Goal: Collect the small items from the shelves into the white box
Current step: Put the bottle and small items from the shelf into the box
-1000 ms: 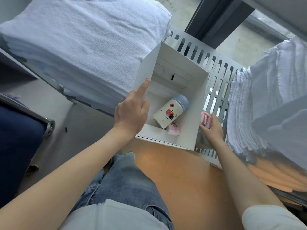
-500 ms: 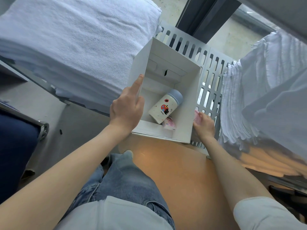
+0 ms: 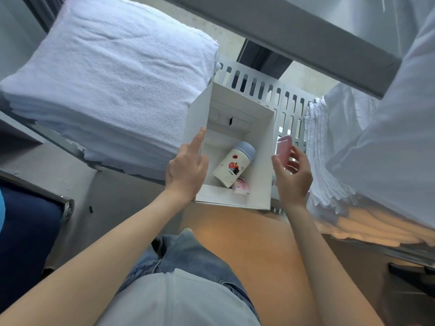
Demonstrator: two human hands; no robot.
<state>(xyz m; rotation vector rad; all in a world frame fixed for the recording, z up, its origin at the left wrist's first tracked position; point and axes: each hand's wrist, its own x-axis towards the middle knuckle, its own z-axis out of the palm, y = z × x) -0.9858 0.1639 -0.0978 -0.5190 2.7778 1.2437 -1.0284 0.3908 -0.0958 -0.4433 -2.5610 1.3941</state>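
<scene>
The white box [image 3: 261, 142] stands open-topped in the middle, in front of a slotted white rack. Inside it lie a cream bottle with a blue cap and cartoon print [image 3: 233, 167] and a small pink packet [image 3: 241, 186]. My left hand [image 3: 187, 171] grips the box's left wall, index finger stretched up along the edge. My right hand [image 3: 293, 176] holds a small pink comb [image 3: 284, 148] just outside the box's right wall, above its rim.
A stack of white towels [image 3: 113, 85] fills the shelf at left. Folded white cloths [image 3: 348, 147] pile up at right. The slotted white rack [image 3: 263, 85] stands behind the box. A grey beam [image 3: 294, 31] crosses overhead. Orange floor [image 3: 249, 250] lies below.
My right hand has lifted the pink comb from low beside the rack up to the level of the box's right rim. The left hand keeps its hold on the box.
</scene>
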